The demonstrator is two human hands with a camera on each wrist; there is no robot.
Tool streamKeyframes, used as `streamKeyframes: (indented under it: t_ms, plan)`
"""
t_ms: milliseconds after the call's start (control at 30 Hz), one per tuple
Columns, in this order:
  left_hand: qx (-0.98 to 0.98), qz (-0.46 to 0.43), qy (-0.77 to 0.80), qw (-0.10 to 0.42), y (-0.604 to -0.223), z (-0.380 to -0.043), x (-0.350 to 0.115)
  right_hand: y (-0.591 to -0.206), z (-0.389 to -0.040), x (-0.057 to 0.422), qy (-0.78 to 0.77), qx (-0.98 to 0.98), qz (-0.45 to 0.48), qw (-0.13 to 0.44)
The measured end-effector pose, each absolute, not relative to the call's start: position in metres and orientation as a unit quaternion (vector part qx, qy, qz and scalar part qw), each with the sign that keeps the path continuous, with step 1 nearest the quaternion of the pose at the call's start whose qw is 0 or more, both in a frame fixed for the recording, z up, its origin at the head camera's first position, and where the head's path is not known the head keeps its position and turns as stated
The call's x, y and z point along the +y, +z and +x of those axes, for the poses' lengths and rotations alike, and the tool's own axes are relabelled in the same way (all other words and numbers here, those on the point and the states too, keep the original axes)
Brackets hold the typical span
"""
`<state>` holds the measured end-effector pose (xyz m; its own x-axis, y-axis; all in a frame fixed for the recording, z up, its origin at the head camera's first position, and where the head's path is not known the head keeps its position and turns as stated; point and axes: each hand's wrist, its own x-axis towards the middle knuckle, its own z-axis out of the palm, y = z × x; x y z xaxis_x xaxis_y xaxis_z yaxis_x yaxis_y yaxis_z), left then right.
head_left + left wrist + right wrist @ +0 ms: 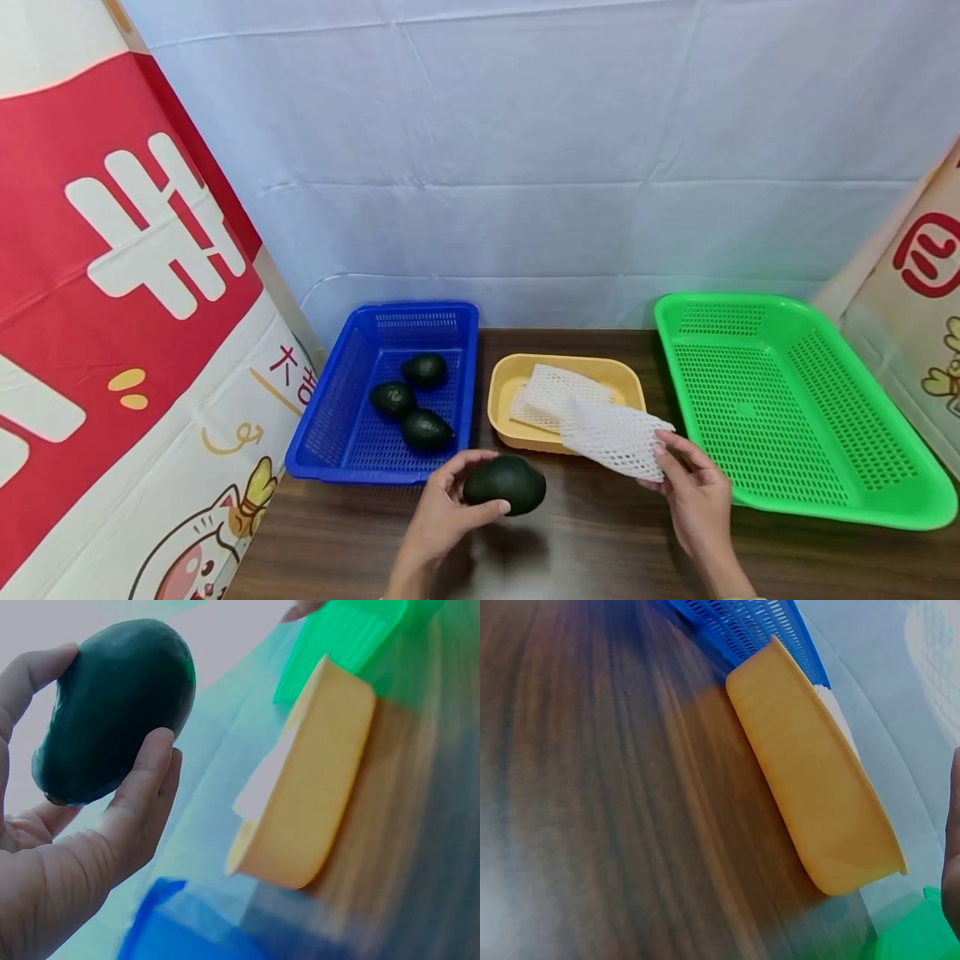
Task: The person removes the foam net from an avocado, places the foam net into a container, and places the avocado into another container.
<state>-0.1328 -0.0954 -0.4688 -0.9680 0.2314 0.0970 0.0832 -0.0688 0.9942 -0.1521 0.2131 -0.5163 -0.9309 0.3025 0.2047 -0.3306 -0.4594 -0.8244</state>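
A dark green avocado point(506, 485) is held above the table by my left hand point(448, 510), thumb on the near side and fingers behind; the left wrist view shows the same avocado point(120, 712) in its grip. My right hand point(694, 492) pinches one end of a white foam net sleeve point(617, 437), whose other end reaches over the yellow tray point(517, 436). Inside that tray lie more white foam nets point(558, 390). At the right wrist view's edge only a bit of my right hand point(951, 862) and the net point(934, 660) shows.
Left of the yellow tray stands a blue basket point(315, 454) with three avocados point(426, 430) in it. A large green basket point(757, 417) stands on the right. Behind them hangs a pale cloth point(480, 233), and a printed cloth point(187, 333) borders the left side.
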Motion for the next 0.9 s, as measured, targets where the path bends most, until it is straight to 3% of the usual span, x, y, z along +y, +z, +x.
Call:
streamKeyframes:
  t_ms: [400,700,900]
  plan:
    - [0.717,0.093,0.687,-0.065,-0.438,-0.154,-0.161,-0.518,-0.169,0.208,0.856,-0.487,0.009,0.174]
    - [0.754,0.057,0.652,-0.061,-0.430,-0.169,-0.208,-0.522,-0.175,0.204,0.841,-0.515,-0.022,0.164]
    - [0.743,0.060,0.666,-0.021,-0.433,-0.182,-0.229,-0.519,-0.185,0.201,0.826,-0.537,-0.038,0.167]
